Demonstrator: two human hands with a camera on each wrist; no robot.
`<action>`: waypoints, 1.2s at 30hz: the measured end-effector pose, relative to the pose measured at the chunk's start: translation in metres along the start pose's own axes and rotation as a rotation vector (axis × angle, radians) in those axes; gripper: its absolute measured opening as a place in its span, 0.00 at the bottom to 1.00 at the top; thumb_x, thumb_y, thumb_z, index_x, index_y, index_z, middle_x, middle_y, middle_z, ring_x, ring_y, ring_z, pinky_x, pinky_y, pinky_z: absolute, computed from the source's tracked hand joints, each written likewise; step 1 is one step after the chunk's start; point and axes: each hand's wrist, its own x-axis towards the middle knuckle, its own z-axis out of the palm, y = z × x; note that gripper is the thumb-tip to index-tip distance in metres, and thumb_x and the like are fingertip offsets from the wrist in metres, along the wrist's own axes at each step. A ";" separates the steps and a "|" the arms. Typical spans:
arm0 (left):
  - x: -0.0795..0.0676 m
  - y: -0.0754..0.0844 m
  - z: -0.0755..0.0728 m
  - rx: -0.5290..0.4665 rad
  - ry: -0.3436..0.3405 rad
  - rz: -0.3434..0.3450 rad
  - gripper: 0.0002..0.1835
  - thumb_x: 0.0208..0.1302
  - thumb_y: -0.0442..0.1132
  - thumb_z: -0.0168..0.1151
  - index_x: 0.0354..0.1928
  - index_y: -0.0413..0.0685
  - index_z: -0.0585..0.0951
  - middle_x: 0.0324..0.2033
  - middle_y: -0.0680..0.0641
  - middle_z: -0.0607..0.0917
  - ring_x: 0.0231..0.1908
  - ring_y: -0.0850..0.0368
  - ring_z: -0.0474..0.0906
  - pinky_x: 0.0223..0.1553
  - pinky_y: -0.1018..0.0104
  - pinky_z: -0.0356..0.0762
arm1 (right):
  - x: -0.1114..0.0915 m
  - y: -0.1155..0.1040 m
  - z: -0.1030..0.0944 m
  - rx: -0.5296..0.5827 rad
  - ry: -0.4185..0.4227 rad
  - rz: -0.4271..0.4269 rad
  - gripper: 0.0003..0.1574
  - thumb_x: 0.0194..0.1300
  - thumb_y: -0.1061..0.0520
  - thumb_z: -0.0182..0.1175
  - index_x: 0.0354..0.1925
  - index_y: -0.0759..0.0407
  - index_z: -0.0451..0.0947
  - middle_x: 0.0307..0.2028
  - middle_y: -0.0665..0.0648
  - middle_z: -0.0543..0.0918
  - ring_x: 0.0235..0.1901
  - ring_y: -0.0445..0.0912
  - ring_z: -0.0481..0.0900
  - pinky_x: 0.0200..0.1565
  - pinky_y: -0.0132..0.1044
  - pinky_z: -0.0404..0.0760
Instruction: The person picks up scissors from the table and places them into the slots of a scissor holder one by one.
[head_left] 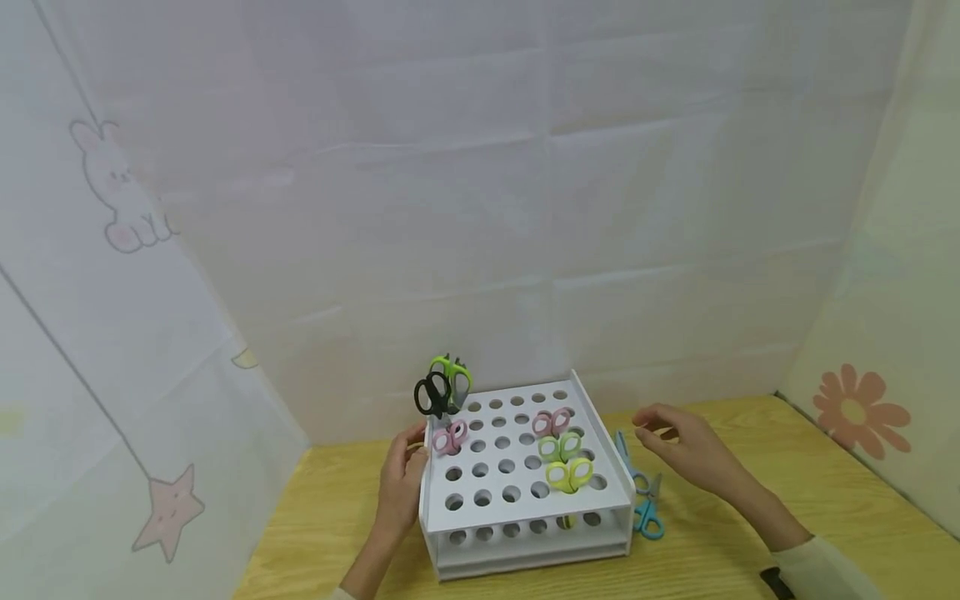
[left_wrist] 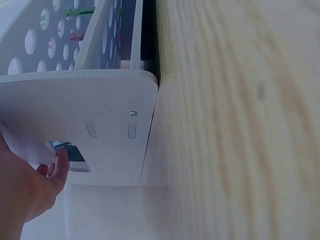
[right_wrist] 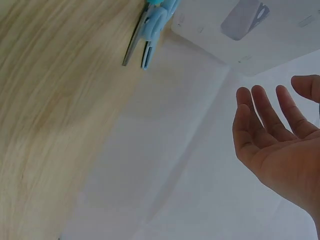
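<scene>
My left hand (head_left: pixel 401 483) is at the left side of a white rack (head_left: pixel 491 457) full of round holes. In the left wrist view its fingers hook into the cutout (left_wrist: pixel 76 153) in the side panel. Handles-up in the rack stand black scissors (head_left: pixel 439 410) and bright green scissors (head_left: pixel 460 369) at the back left, pink scissors (head_left: pixel 452 438) below them. On its right side are pink scissors (head_left: pixel 552 423), light green scissors (head_left: pixel 560 448) and yellow scissors (head_left: pixel 570 478). My right hand (head_left: pixel 686 446) hovers right of the rack, fingers loosely bent, holding nothing.
Light blue scissors (head_left: pixel 639 482) and teal scissors (head_left: pixel 645 510) lie on the wooden table (head_left: pixel 720 533) along the rack's right side, near my right hand. A white sheet (head_left: pixel 450 208) hangs behind the table, with printed sheets at both sides.
</scene>
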 end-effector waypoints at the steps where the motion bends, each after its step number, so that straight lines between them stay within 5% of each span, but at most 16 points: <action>1: 0.000 0.000 0.000 0.004 0.007 -0.004 0.20 0.75 0.33 0.52 0.66 0.43 0.77 0.56 0.41 0.81 0.51 0.44 0.82 0.47 0.61 0.80 | 0.000 0.003 0.000 0.001 -0.008 0.005 0.08 0.72 0.59 0.63 0.48 0.58 0.82 0.43 0.51 0.85 0.43 0.50 0.82 0.42 0.43 0.82; 13: -0.001 0.005 0.006 -0.031 0.066 -0.075 0.20 0.76 0.33 0.51 0.67 0.42 0.77 0.57 0.38 0.81 0.52 0.45 0.82 0.45 0.66 0.80 | -0.001 0.039 -0.008 0.005 -0.116 0.047 0.10 0.73 0.56 0.63 0.49 0.59 0.82 0.43 0.49 0.84 0.43 0.49 0.81 0.41 0.38 0.81; 21: -0.005 0.017 0.014 0.030 0.112 -0.080 0.20 0.76 0.34 0.52 0.66 0.41 0.78 0.56 0.41 0.82 0.56 0.47 0.77 0.54 0.72 0.69 | -0.003 0.056 -0.001 -0.037 -0.226 0.012 0.13 0.70 0.59 0.65 0.51 0.61 0.81 0.47 0.54 0.83 0.41 0.48 0.80 0.40 0.40 0.80; 29: -0.004 0.017 0.012 0.021 0.100 -0.112 0.21 0.77 0.37 0.50 0.68 0.45 0.78 0.58 0.42 0.81 0.60 0.48 0.73 0.57 0.70 0.66 | -0.004 0.051 0.018 -0.128 -0.314 0.041 0.08 0.65 0.60 0.69 0.43 0.60 0.84 0.36 0.50 0.79 0.34 0.44 0.75 0.32 0.37 0.77; 36: -0.006 0.016 0.012 0.019 0.094 -0.132 0.22 0.78 0.38 0.49 0.69 0.46 0.77 0.60 0.43 0.79 0.61 0.49 0.72 0.59 0.67 0.66 | -0.011 0.048 0.031 -0.204 -0.342 0.080 0.08 0.61 0.56 0.73 0.40 0.55 0.85 0.36 0.52 0.77 0.30 0.42 0.74 0.29 0.36 0.76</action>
